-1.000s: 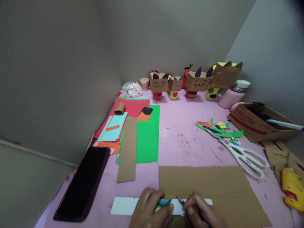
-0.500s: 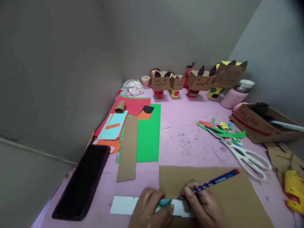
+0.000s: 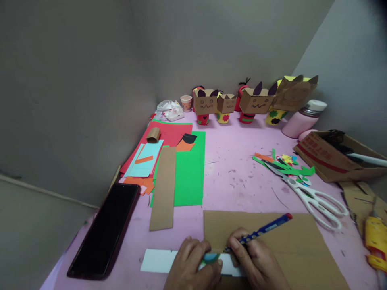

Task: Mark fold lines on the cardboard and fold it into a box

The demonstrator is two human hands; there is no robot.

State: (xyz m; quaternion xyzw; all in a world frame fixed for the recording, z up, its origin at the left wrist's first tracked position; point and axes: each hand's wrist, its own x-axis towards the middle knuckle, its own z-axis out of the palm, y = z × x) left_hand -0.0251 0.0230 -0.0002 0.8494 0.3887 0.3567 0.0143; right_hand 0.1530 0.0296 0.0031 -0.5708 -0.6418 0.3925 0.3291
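In the head view, my right hand (image 3: 254,255) grips a blue pencil (image 3: 266,228) with a red end, its tip at the upper edge of a white strip (image 3: 159,261). Fingers curled, my left hand (image 3: 195,264) presses on that strip and holds a small teal-and-green rounded piece (image 3: 211,257), mostly covered by the fingers. The strip lies across the lower left part of a brown cardboard sheet (image 3: 290,237) and juts out past its left edge. My right hand rests over the cardboard and hides the strip's right end.
A black phone (image 3: 104,231) lies at left, near a cardboard strip (image 3: 163,189) on green paper (image 3: 190,173). White scissors (image 3: 314,199) and paper scraps lie right, with a yellow glue gun (image 3: 376,237) and cardboard box (image 3: 326,157) beyond. Cardboard-headed cup figures (image 3: 205,104) stand behind.
My right hand has drawn the pencil a little leftward along the white strip's upper edge; its red end has swung left. My left hand stays in place on the strip.
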